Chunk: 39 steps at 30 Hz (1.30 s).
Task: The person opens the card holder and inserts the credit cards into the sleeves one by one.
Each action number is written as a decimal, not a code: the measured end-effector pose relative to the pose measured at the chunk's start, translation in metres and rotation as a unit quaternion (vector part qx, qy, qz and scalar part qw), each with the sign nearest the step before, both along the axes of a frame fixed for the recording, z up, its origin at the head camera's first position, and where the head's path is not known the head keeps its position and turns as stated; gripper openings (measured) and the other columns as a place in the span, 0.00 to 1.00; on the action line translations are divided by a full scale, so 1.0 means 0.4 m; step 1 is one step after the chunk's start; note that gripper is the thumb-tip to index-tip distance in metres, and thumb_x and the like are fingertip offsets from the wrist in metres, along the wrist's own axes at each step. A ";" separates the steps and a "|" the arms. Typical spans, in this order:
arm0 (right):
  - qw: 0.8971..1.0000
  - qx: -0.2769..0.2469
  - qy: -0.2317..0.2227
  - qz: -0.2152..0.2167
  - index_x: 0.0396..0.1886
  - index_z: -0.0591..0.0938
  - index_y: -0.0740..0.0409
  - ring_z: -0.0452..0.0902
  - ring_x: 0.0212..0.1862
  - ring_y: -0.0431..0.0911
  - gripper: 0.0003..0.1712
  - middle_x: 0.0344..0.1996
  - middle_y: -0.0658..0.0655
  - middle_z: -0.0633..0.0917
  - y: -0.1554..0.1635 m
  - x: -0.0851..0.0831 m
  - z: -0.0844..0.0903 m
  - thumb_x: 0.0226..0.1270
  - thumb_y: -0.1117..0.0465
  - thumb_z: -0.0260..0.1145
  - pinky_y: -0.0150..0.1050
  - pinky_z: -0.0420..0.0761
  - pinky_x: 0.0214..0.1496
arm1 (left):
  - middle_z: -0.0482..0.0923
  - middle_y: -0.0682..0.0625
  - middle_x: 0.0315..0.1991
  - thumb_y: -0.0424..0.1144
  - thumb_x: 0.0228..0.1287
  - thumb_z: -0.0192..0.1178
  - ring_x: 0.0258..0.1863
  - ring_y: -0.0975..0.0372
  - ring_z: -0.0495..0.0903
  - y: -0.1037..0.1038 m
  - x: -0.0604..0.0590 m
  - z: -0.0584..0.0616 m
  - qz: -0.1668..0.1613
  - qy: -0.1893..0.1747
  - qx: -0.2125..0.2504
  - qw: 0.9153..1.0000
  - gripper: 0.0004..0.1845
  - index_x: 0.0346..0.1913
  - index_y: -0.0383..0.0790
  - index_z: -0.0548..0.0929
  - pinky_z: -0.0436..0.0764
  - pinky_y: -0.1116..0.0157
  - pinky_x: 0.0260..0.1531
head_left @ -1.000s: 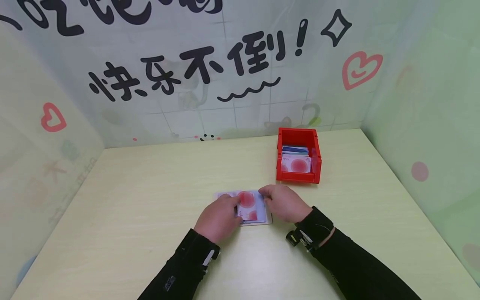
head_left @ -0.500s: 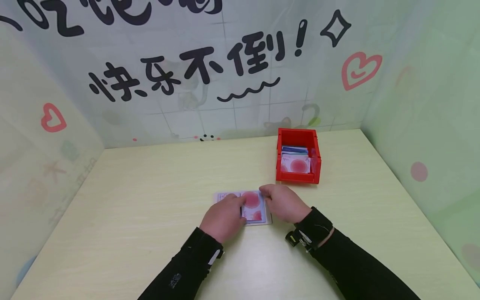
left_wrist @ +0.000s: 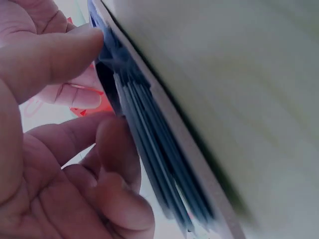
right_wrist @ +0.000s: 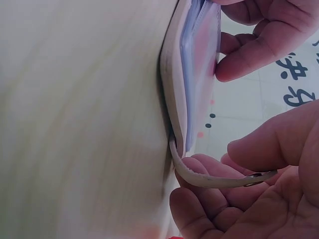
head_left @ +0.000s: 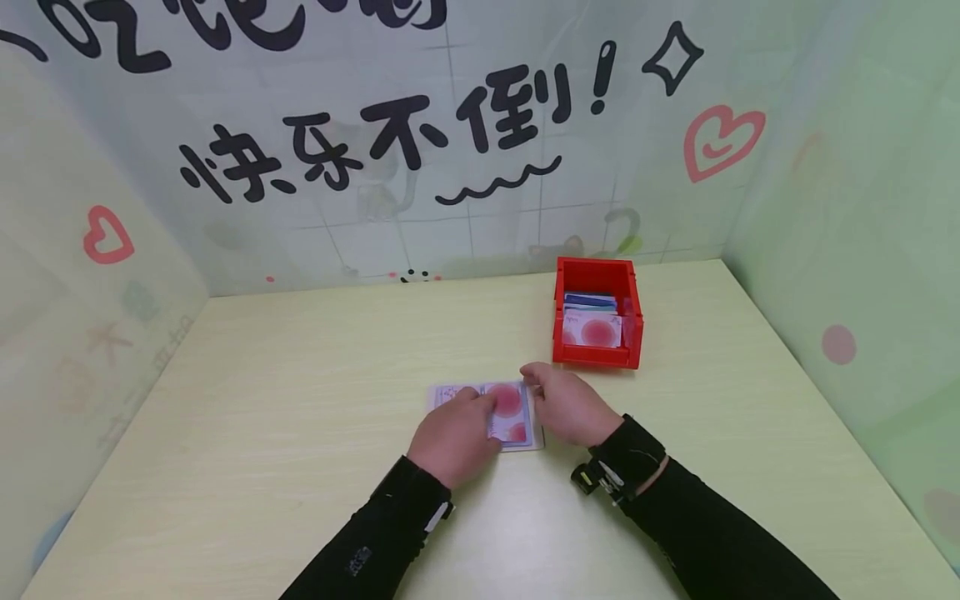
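Observation:
A card holder [head_left: 537, 442] with clear sleeves lies spread on the table. A white card with pink circles [head_left: 507, 402] is at its right half. My left hand [head_left: 455, 437] bends over the holder's middle, its thumb and fingers at the card's left edge. In the left wrist view several stacked sleeves [left_wrist: 154, 144] fan out beside the left fingers. My right hand [head_left: 572, 406] is at the holder's right edge. The right wrist view has a pale strap [right_wrist: 214, 180] with a metal snap between the right thumb and fingers. The left palm hides the holder's middle.
A red bin [head_left: 597, 354] stands behind and right of the holder, with several cards [head_left: 592, 327] upright inside. A printed backdrop [head_left: 360, 242] closes off the table's [head_left: 300, 375] far side, and more printed panels rise on both sides.
My left hand has slid right across the holder, and the pink-circled card has shifted right with it. The right hand stays at the edge, its fingertips slightly raised.

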State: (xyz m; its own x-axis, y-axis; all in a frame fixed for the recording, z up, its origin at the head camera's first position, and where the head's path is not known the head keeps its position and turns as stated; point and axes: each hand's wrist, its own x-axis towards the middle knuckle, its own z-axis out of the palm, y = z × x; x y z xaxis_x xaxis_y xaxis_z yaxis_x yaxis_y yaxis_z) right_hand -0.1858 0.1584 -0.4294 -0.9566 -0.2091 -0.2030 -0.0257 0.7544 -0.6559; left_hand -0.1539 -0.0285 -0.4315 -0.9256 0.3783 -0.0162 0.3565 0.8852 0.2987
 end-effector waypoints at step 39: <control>0.981 0.148 0.017 0.127 0.79 0.69 0.54 0.74 0.62 0.48 0.59 0.65 0.55 0.77 -0.020 -0.027 0.005 0.48 0.48 0.88 0.44 0.85 0.63 | 0.84 0.45 0.62 0.47 0.65 0.74 0.61 0.51 0.84 -0.100 0.003 0.006 0.066 0.021 0.072 0.995 0.25 0.62 0.41 0.86 0.82 0.51 0.64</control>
State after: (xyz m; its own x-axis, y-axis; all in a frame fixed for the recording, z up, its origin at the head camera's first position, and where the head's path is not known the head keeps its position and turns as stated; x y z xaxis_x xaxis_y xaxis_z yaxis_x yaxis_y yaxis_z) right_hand -0.1965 0.1504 -0.4275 -0.8880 -0.3789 -0.2604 -0.2558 0.8778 -0.4049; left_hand -0.1528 -0.0684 -0.4290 -0.9659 0.2495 0.0696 0.2555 0.8739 0.4135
